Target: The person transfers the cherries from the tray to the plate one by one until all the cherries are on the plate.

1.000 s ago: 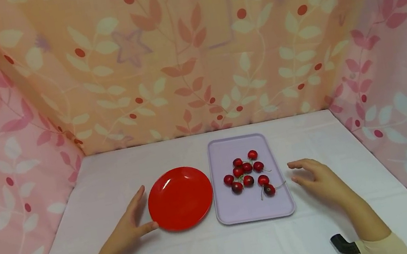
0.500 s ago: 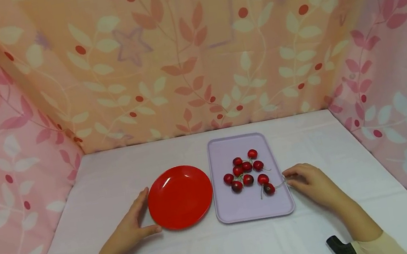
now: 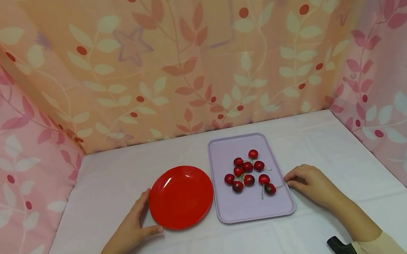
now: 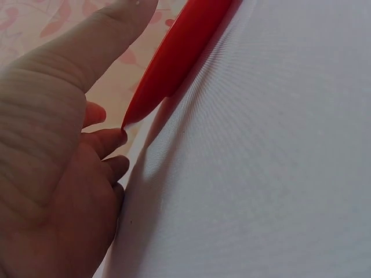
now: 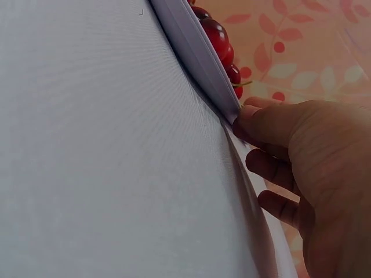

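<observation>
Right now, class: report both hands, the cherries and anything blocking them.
Left hand touching red plate rim. Right hand at tray edge, by nearest cherry stem. Cherries on tray. Nothing blocking.

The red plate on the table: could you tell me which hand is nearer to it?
Left. The left hand touches the red plate at its near-left rim, while the right hand is at the lavender tray's right edge, the tray's width away.

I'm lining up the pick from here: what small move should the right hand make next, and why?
Probably close thumb and forefinger on the stem of the nearest cherry. The right hand has its fingertips at the lilac tray's right rim, where that stem points. The left hand rests at the red plate's edge.
</observation>
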A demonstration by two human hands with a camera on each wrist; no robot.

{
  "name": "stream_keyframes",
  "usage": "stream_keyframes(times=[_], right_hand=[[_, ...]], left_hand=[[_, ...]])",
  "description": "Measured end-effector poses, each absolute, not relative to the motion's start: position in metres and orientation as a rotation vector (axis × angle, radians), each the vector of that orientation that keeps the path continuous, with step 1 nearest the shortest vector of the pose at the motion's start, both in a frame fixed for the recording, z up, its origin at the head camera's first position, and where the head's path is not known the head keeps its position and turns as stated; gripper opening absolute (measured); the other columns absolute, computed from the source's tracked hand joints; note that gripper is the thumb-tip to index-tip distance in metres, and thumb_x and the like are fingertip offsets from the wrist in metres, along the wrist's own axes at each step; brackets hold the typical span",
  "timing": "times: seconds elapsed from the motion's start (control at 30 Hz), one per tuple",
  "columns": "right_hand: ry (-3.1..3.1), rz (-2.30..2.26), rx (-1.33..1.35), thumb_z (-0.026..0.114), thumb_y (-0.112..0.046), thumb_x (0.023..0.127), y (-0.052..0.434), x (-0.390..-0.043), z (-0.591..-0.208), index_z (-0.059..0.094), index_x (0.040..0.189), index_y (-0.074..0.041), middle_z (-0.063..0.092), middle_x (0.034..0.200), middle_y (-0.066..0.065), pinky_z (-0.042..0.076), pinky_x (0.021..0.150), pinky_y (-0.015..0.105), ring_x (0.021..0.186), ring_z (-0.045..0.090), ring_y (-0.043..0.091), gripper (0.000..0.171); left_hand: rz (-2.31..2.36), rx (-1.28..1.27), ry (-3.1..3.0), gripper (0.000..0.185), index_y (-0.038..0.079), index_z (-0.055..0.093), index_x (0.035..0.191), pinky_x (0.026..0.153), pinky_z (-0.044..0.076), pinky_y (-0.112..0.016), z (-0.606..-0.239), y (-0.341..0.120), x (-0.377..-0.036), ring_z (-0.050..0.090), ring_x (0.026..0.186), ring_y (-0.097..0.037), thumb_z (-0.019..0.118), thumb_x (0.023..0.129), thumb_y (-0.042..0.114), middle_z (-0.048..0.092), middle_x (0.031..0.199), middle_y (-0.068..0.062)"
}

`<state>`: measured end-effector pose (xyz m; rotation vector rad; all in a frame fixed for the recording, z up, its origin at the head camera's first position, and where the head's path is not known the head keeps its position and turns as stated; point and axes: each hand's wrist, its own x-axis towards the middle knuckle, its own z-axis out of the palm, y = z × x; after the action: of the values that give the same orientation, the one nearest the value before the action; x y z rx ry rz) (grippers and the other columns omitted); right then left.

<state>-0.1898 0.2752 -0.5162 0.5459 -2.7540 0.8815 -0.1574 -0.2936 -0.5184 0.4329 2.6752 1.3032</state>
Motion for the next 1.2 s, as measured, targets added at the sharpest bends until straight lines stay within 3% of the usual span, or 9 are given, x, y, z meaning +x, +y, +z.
stream_keyframes(times=[0.3,0.73,1.0,1.2], right_hand=[[-2.684,0.936,0.471,0.084,-0.009,0.084,0.272,-0.185,-0.513,0.078,0.095,-0.025,0.073,0.094,-0.013,0.049,0.086,0.016,0.095,0.066,0.010,0.020],[-2.571,1.074,0.336,0.079,-0.005,0.087,0.264,-0.177,-0.492,0.074,0.093,-0.027,0.072,0.092,-0.011,0.047,0.088,0.016,0.093,0.064,0.000,0.023],[-2.436,1.131,0.384,0.078,0.002,0.085,0.259,-0.180,-0.472,0.075,0.092,-0.019,0.074,0.089,-0.002,0.043,0.088,0.004,0.090,0.061,-0.007,0.023],[-2.457,1.153,0.408,0.079,-0.003,0.087,0.251,-0.187,-0.461,0.076,0.094,-0.022,0.075,0.092,-0.004,0.043,0.090,0.005,0.093,0.062,-0.007,0.020]], left_hand=[[1.294,0.430,2.683,0.121,0.016,0.017,0.166,0.116,0.028,-0.059,-0.518,-0.294,-0.158,0.016,0.157,-0.040,0.091,0.074,0.043,0.020,0.171,-0.011],[1.281,0.387,2.686,0.124,0.017,0.019,0.165,0.122,0.014,-0.066,-0.520,-0.293,-0.156,0.012,0.158,-0.039,0.094,0.069,0.043,0.022,0.170,-0.009],[1.243,0.356,2.700,0.119,0.018,0.021,0.165,0.121,0.021,-0.066,-0.520,-0.291,-0.155,0.014,0.157,-0.039,0.090,0.073,0.048,0.023,0.170,-0.009],[1.214,0.322,2.713,0.116,0.019,0.023,0.165,0.118,0.024,-0.068,-0.521,-0.292,-0.157,0.014,0.157,-0.041,0.089,0.074,0.050,0.022,0.170,-0.011]])
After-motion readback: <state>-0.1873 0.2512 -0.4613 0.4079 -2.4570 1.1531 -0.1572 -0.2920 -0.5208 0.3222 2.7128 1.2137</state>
